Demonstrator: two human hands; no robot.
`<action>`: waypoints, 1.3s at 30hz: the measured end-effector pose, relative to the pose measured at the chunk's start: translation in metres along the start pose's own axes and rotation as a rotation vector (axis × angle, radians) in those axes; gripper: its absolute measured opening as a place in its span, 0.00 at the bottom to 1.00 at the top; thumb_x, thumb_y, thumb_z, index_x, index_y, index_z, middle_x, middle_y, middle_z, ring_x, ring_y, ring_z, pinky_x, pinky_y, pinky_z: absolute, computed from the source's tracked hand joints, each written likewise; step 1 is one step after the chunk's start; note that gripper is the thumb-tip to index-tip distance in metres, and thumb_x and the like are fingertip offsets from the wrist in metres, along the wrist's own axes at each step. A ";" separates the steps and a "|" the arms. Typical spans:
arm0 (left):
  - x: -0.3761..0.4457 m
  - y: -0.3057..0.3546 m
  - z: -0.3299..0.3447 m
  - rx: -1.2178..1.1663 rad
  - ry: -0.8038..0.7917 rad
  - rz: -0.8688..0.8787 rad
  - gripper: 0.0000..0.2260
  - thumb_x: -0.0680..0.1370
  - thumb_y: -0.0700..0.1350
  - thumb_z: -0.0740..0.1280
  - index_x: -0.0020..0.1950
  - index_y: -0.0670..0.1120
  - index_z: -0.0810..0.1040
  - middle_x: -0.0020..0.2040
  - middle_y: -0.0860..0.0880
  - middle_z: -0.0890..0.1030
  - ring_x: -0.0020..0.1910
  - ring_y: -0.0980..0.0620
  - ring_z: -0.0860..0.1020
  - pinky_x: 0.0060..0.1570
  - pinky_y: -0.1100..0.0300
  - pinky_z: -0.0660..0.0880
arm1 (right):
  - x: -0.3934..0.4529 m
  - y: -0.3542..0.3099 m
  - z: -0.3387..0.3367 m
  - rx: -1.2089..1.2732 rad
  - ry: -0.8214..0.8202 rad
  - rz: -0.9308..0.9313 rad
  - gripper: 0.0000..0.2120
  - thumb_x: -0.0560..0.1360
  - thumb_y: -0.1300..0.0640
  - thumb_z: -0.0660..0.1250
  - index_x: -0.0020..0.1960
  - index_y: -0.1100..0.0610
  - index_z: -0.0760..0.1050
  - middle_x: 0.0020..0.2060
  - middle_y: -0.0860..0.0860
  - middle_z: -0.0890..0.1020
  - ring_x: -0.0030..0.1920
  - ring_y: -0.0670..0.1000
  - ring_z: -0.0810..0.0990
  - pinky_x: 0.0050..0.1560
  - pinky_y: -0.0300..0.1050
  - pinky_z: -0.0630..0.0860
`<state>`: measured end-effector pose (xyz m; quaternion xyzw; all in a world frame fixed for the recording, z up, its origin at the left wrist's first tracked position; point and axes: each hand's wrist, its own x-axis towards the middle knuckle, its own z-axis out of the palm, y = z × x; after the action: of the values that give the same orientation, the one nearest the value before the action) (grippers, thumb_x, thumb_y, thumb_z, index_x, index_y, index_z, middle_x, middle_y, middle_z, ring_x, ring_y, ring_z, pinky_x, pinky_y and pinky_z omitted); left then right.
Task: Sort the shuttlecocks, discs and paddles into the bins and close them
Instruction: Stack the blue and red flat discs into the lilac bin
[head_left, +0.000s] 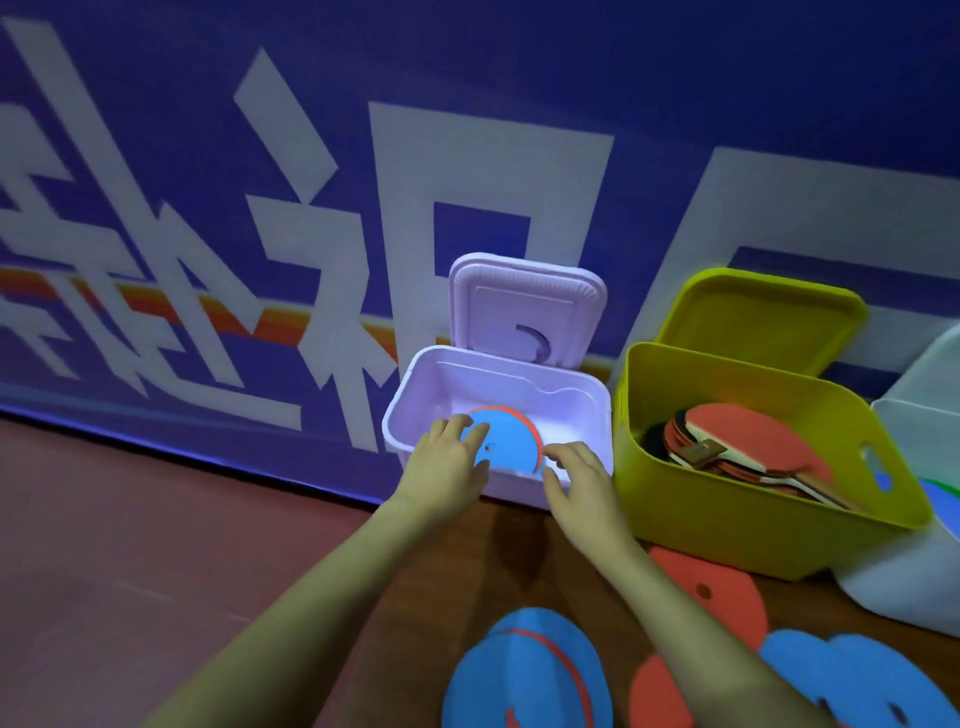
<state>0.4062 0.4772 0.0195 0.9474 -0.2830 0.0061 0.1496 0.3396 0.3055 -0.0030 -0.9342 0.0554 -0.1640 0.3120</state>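
Observation:
A lilac bin (571, 415) stands open against the wall, its lid (524, 306) tipped up behind it. Inside lies a blue disc (506, 444) with a red one showing under its edge. My left hand (449, 460) reaches over the bin's near rim and its fingers rest on the blue disc's left side. My right hand (576, 475) hovers at the disc's right edge with fingers loosely curled, holding nothing that I can see. The yellow bin (737, 509) to the right holds several red paddles (748, 449). Loose blue discs (524, 675) and red discs (711, 592) lie on the floor near me.
A blue wall banner (311, 208) with large white characters runs behind the bins. A clear white bin (919, 519) stands at the far right, partly cut off. The yellow bin's lid (763, 317) leans open against the wall. Reddish floor (156, 545) stretches to the left.

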 end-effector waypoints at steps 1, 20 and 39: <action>-0.014 0.008 0.002 -0.019 0.001 -0.006 0.22 0.79 0.47 0.60 0.73 0.44 0.64 0.69 0.43 0.66 0.65 0.42 0.66 0.59 0.53 0.65 | -0.016 0.002 -0.004 0.016 -0.003 -0.017 0.14 0.73 0.57 0.60 0.55 0.60 0.78 0.49 0.54 0.79 0.51 0.54 0.78 0.52 0.48 0.74; -0.193 0.073 0.120 -0.259 -0.422 -0.608 0.37 0.75 0.62 0.62 0.76 0.46 0.50 0.74 0.39 0.53 0.73 0.38 0.53 0.68 0.45 0.57 | -0.194 0.075 0.020 -0.105 -0.574 0.380 0.41 0.71 0.44 0.70 0.75 0.58 0.55 0.74 0.56 0.59 0.74 0.54 0.56 0.71 0.45 0.55; -0.179 0.064 0.149 -0.249 -0.381 -0.275 0.44 0.73 0.61 0.67 0.77 0.46 0.44 0.77 0.46 0.46 0.74 0.43 0.49 0.71 0.49 0.51 | -0.188 0.082 0.034 -0.103 -0.419 0.535 0.39 0.67 0.49 0.74 0.73 0.53 0.60 0.67 0.55 0.63 0.68 0.58 0.62 0.68 0.48 0.56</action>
<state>0.2100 0.4790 -0.1224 0.9354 -0.1730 -0.2276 0.2083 0.1743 0.2983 -0.1291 -0.9144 0.2416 0.1220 0.3010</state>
